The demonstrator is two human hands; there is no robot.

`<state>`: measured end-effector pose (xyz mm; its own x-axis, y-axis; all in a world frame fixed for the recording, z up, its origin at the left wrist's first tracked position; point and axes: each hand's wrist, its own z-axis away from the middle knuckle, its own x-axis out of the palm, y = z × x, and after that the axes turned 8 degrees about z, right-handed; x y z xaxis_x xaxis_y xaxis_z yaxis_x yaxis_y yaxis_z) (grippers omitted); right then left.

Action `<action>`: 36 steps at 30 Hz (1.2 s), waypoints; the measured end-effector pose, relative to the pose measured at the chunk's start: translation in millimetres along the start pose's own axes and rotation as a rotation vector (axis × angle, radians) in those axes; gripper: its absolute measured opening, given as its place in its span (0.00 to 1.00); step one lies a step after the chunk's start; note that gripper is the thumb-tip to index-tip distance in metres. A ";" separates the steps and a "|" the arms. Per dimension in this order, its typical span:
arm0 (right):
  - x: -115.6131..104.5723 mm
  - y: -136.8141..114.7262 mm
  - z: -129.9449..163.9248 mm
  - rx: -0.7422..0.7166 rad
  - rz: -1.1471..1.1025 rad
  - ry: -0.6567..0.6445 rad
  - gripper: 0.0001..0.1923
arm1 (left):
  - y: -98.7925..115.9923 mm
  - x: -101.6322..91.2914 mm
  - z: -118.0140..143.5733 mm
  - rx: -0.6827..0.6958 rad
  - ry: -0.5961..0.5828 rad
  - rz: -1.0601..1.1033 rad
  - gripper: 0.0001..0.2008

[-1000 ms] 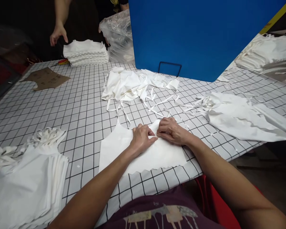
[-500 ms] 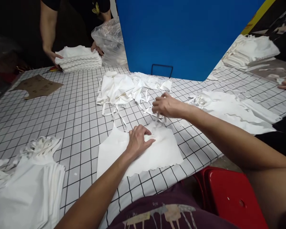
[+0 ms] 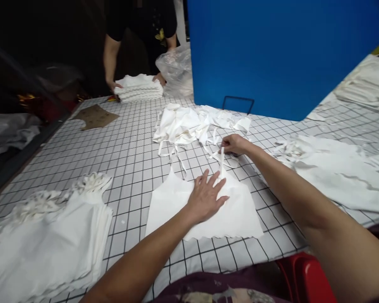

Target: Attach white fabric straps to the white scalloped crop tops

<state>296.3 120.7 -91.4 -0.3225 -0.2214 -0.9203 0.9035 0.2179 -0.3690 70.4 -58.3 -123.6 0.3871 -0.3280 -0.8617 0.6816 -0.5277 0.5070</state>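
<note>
1. Left hand (image 3: pixel 206 195) lies flat, palm down, fingers spread, pressing on the white fabric piece (image 3: pixel 205 206); grip open, nothing held.
2. Right hand (image 3: pixel 233 144) reaches forward past the piece, grip closed, pinching the strap (image 3: pixel 222 162) that runs from the piece's upper right corner.
3. The white fabric piece lies flat on the counter (image 3: pixel 113 143) right in front of the person, scalloped lower edge toward the body, a second strap at its upper left corner.
4. The strap looks pulled straight between the right hand and the piece.
5. Loose pile of white fabric (image 3: pixel 196 124) with trailing straps sits just beyond the right hand, near the blue panel (image 3: pixel 287 54).
6. Stack of white pieces (image 3: pixel 47 244) at near left of the counter, straps bunched at its far end.
7. More white fabric (image 3: pixel 334 168) spread at right.
8. Far end: another person's hands rest on a folded white stack (image 3: pixel 139 87); clear plastic bag (image 3: pixel 175 69) beside it.
9. Brown cardboard pattern (image 3: pixel 96 116) lies flat at far left of the counter.
10. Red stool (image 3: pixel 306 277) at bottom right, below the counter edge.
</note>
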 end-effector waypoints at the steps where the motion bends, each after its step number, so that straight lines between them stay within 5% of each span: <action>1: -3.7 3.9 2.6 -0.001 -0.017 -0.036 0.11 | 0.3 -0.8 -0.3 0.000 -0.016 0.001 0.30; 4: -9.4 6.5 24.2 0.016 -0.066 -0.029 0.15 | -0.2 -1.0 -0.4 -0.003 -0.013 0.021 0.32; 8: 23.3 -17.3 84.9 0.012 -0.076 0.387 0.14 | -2.8 -1.3 -0.3 0.008 0.049 0.090 0.29; 12: 62.9 -43.6 122.4 -0.148 -0.070 0.323 0.14 | -13.7 -18.6 10.4 0.048 0.227 0.131 0.17; 15: 61.9 -71.0 105.9 -0.065 -0.059 0.324 0.18 | -32.0 -37.3 32.7 0.151 0.347 0.101 0.11; 19: 57.7 -129.5 52.2 -0.036 -0.134 0.120 0.17 | -62.0 -46.2 66.1 0.163 0.446 0.089 0.11; 24: 75.7 -181.4 -1.1 -0.033 -0.210 0.076 0.17 | -80.9 -35.2 85.1 0.074 0.383 0.094 0.17; 27: 62.8 -185.6 -16.8 -0.026 -0.361 0.057 0.15 | -80.8 -33.3 85.3 0.029 0.261 0.059 0.22; 30: 25.2 -181.4 -12.3 -0.041 -0.535 0.050 0.17 | -79.8 -35.0 83.8 -0.001 0.184 0.042 0.24; 33: -14.2 -176.6 25.4 -0.140 -0.721 0.028 0.18 | -80.8 -35.5 83.0 0.000 0.171 0.047 0.24; 36: -32.0 -170.5 88.2 -0.371 -0.940 -0.277 0.15 | -81.5 -34.7 82.3 -0.004 0.190 0.053 0.23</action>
<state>177.4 6.7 12.4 -0.7315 -0.6526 -0.1974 0.1639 0.1127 -0.9800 -49.8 -68.4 -133.4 0.5323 -0.2012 -0.8223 0.6595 -0.5105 0.5518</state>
